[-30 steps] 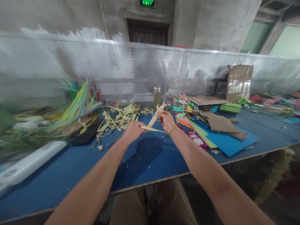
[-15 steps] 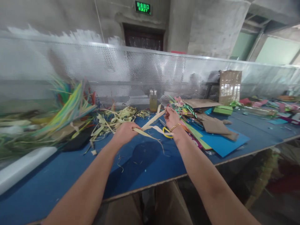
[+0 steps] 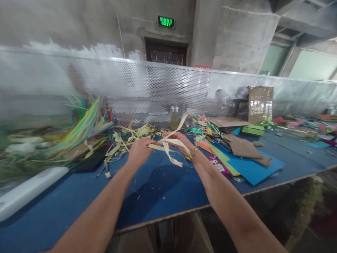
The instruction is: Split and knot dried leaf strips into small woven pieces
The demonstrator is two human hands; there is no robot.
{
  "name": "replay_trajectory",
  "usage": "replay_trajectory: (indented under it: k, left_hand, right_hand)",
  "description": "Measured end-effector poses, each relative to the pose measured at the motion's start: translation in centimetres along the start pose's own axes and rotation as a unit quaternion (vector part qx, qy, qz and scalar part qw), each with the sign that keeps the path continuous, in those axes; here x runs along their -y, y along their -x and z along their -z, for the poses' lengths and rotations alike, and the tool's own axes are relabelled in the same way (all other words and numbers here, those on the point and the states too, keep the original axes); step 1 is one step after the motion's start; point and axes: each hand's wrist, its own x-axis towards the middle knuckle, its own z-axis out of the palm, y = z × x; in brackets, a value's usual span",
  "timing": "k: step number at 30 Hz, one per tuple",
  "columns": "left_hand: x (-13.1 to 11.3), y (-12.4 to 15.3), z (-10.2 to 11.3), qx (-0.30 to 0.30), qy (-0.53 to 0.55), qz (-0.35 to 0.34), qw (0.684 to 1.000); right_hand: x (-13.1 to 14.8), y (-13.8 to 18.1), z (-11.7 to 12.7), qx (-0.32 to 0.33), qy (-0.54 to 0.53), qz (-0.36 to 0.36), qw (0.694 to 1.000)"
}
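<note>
My left hand (image 3: 140,150) is closed around several pale, flat plant-fibre strips (image 3: 173,157), which look like dried husk. Their ends stick out past my thumb to the right; one curls upward and others droop over the blue tabletop. Wearing a gold bracelet (image 3: 194,152), my right hand (image 3: 179,139) is beside my left, fingers curled in at the strips and partly hidden behind them. Just behind my hands lies a tangled heap of similar strips (image 3: 142,131). Part of a yellow ring-shaped thing (image 3: 188,159) shows under my right wrist.
Left are coloured strands (image 3: 86,123), a black flat object (image 3: 91,160) and a long white piece (image 3: 34,191). A jar (image 3: 174,117) stands near the perforated metal screen (image 3: 126,80). Blue paper (image 3: 252,172), cardboard (image 3: 244,144) and paper flowers (image 3: 202,123) lie to the right.
My right hand has moved left and come close to my left hand. The strips that stretched between the hands are now bent, with one end curling upward. The view has tilted slightly up.
</note>
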Motion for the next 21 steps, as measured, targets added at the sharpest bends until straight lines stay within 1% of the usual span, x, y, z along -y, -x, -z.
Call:
replay_trajectory:
  k: [3,6,9,11,14,16,18,21]
  left_hand:
    - [0.19,0.0,-0.54,0.025,0.035,0.002,0.999]
    - [0.02,-0.03,-0.83,0.038,0.057,0.011,0.998]
    - [-0.16,-0.1,-0.94,0.033,0.073,0.013,0.997]
    - [-0.13,-0.13,-0.96,0.037,0.084,0.012,0.996]
    - [0.1,-0.18,-0.97,0.046,0.092,0.018,0.995]
    - [0.23,-0.2,-0.97,0.046,0.097,0.02,0.994]
    - [0.23,-0.2,-0.96,0.048,0.107,0.034,0.993]
    - [0.01,-0.12,-0.96,0.051,0.132,0.071,0.987]
  right_hand:
    - [0.08,0.37,-0.82,-0.001,0.077,0.015,0.997]
    - [-0.33,0.09,-0.81,-0.047,0.117,0.021,0.992]
    - [-0.77,-0.3,-0.46,-0.09,0.111,0.02,0.99]
    - [-0.85,-0.33,-0.27,-0.079,0.09,0.021,0.993]
    - [-0.61,-0.09,-0.2,-0.018,0.05,0.024,0.998]
    - [-0.41,0.04,-0.26,0.008,0.041,0.022,0.999]
    - [-0.34,0.03,-0.3,0.012,0.045,0.021,0.999]
    - [-0.5,-0.17,-0.2,0.009,0.041,0.02,0.999]
